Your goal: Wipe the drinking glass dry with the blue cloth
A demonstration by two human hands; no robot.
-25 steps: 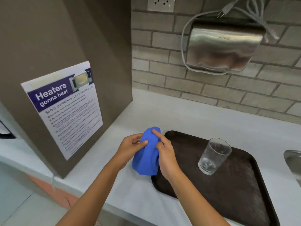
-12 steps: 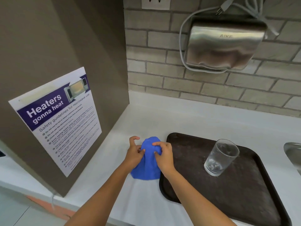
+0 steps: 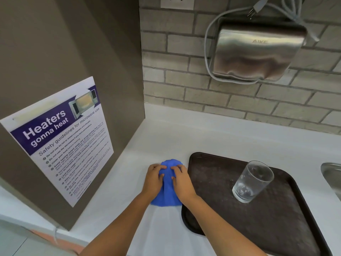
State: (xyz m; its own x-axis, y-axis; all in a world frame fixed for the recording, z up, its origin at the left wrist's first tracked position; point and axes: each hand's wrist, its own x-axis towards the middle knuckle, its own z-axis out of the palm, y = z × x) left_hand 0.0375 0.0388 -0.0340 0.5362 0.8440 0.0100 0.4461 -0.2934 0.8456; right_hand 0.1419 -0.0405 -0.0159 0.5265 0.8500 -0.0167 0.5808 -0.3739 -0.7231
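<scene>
The blue cloth [image 3: 168,194] lies bunched on the white counter [image 3: 156,141], just left of the dark brown tray [image 3: 273,224]. My left hand [image 3: 153,179] and my right hand [image 3: 181,182] both rest on top of the cloth with fingers curled into its upper part. The clear drinking glass [image 3: 251,182] stands upright on the tray, well to the right of both hands, and nothing touches it.
A brown cabinet side with a microwave safety poster [image 3: 60,139] walls off the left. A steel hand dryer [image 3: 258,52] with a looped cord hangs on the brick wall. A metal sink edge [image 3: 332,174] shows at the far right.
Both hands have lowered the cloth from above the counter down onto it, and now press on it. The glass has stayed put.
</scene>
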